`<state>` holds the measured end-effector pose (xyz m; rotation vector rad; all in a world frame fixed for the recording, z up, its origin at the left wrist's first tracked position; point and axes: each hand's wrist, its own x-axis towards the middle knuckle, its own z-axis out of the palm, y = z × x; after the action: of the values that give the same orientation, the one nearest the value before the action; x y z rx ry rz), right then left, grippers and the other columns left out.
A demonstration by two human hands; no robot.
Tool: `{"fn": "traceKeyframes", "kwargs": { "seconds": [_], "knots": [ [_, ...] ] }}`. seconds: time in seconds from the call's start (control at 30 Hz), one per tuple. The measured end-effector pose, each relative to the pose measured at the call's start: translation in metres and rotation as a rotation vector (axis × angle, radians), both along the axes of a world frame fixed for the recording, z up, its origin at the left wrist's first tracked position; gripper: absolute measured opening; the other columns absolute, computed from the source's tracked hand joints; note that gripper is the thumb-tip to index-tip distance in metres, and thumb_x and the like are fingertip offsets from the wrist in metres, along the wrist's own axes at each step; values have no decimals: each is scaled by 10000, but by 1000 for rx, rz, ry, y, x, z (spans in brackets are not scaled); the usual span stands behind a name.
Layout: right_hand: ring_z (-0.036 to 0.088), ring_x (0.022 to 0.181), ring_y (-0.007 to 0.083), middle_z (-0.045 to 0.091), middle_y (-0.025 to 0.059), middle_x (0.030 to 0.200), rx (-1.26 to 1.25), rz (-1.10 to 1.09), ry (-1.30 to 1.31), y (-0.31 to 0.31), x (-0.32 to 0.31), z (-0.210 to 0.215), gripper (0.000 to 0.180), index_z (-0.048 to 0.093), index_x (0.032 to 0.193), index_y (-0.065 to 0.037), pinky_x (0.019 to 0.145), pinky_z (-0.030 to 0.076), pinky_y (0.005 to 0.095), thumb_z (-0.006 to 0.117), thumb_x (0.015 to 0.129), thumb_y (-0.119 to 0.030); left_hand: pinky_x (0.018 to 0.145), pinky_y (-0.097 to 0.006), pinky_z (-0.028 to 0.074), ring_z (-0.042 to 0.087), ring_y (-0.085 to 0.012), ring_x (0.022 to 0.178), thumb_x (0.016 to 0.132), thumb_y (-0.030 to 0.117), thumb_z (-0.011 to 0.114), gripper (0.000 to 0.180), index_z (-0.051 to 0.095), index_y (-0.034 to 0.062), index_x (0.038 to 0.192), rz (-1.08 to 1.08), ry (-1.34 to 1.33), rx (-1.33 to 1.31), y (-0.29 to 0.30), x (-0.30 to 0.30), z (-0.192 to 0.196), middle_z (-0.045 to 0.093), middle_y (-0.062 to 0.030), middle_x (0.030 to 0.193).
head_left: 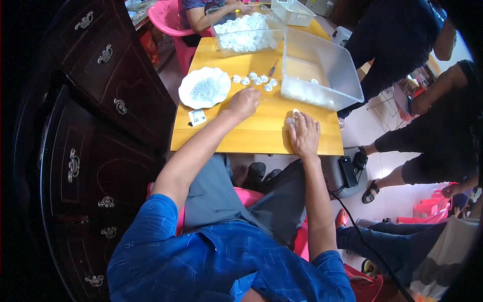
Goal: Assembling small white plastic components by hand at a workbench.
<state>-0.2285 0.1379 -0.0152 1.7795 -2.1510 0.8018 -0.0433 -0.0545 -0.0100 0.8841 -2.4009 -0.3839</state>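
Observation:
My left hand [245, 103] is over the middle of the yellow table [251, 136], its fingers curled together in a pinch. Whatever it may hold is too small to make out. Just beyond it lie several small round white plastic parts [257, 80] in a loose group. My right hand [305, 135] is near the table's front right, with its fingers bent down over a white plastic part [296, 111]. A second pale part [291, 121] shows beside its fingers. A white scalloped plate [184, 91] with a heap of small shiny silvery pieces stands left of my left hand.
A screwdriver [273, 68] lies behind the loose parts. One clear bin [221, 46] is full of white parts; another [347, 75] holds fewer. A small white card [197, 117] sits near the plate. Across the table sits a person [201, 17]; others stand at right. Dark drawers [100, 100] flank the left.

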Motion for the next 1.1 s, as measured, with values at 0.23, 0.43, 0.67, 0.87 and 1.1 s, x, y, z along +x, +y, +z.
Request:
{"fn": "traceKeyframes", "kwargs": {
  "seconds": [0.23,0.43,0.67,0.87,1.1],
  "knots": [
    [459,1289,329,510,130,1350,5,-5,-27,-1,-4,0,519,494,1373,-130,1089,303,600,579,881,-271,813,-435,526,643,-339,901,808,71,670,112,709,50,912,-39,153,-12,4,7,-6,662,-132,924],
    [445,1301,336,492,141,1371,15,-74,-17,-7,-7,-6,470,493,1376,-143,1090,300,596,556,932,-282,800,-429,527,641,-327,886,799,69,678,70,721,56,853,-60,183,-28,5,8,-9,661,-117,890],
    [490,1233,374,543,206,1287,-375,-10,-303,6,-28,-6,372,535,1294,-13,1068,353,460,475,958,-162,817,-408,521,636,-304,908,817,94,689,140,712,33,940,-87,220,-144,25,7,3,661,-103,898],
    [510,1191,390,547,229,1235,-290,-40,-414,10,-31,-8,354,539,1252,13,1051,384,444,445,931,-103,787,-410,533,637,-297,896,783,146,723,99,738,107,872,-130,161,-104,31,-7,-4,645,-81,855],
    [573,1063,268,583,142,1151,-411,-201,-587,41,-33,-1,307,601,1192,-7,911,474,365,507,912,-90,746,-443,522,627,-307,866,813,162,680,66,700,102,797,-144,67,-107,29,-16,-8,620,-94,818]
  ]
}}
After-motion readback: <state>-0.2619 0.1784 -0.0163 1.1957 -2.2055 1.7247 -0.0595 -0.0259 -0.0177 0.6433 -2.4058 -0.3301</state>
